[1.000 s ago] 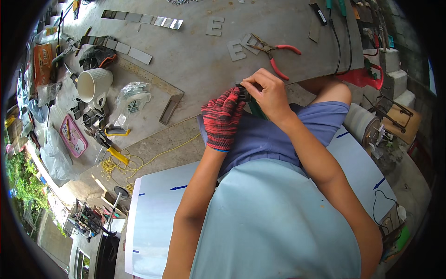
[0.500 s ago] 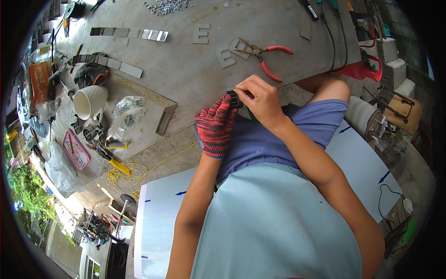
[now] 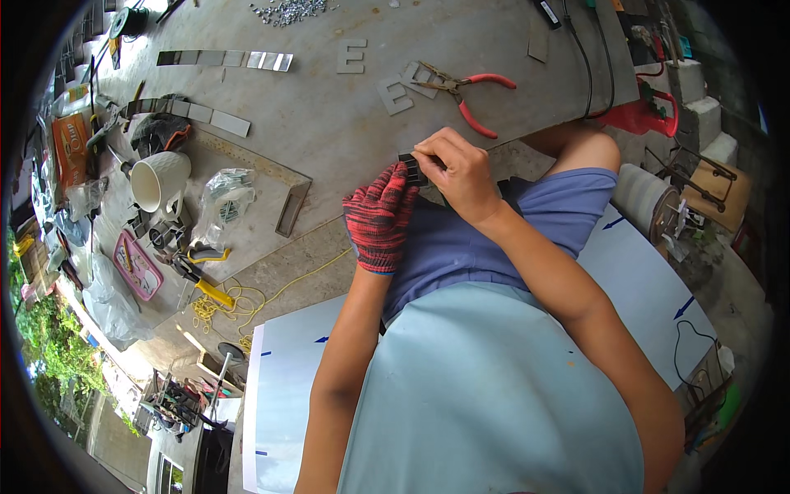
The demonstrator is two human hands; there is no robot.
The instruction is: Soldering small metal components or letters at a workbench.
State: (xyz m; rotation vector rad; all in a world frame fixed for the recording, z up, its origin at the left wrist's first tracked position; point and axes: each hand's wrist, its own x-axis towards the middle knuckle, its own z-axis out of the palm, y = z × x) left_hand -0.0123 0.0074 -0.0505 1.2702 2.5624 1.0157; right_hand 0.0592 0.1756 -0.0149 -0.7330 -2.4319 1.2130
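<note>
Hands meet over my lap, just past the near edge of the concrete floor (image 3: 346, 140). Left hand (image 3: 378, 216) wears a red knit glove, fingers curled up and closed around the lower end of a small dark strip (image 3: 409, 169). Right hand (image 3: 454, 171) is bare, thumb and forefinger pinched on the strip's top edge, remaining fingers folded in. So the strip sits between both hands, left glove under and to its left, right fingertips on top and to its right. Both hands touch it. Can't tell what the strip is made of; it is mostly hidden by the fingers.

My blue shorts (image 3: 461, 247) sit directly under the hands, light blue shirt (image 3: 494, 387) below that.

On the floor beyond: red-handled pliers (image 3: 465, 86) well apart from my right hand, lying just beside two grey cut-out letters (image 3: 395, 92). Third grey letter (image 3: 351, 56) further left. Row of shiny metal strips (image 3: 224, 58) up left. White mug (image 3: 156, 181) on its side at far left, crumpled clear plastic bag (image 3: 224, 193) next to it. Yellow cord (image 3: 226, 300) is tangled near the white board (image 3: 284, 395) at my left.
</note>
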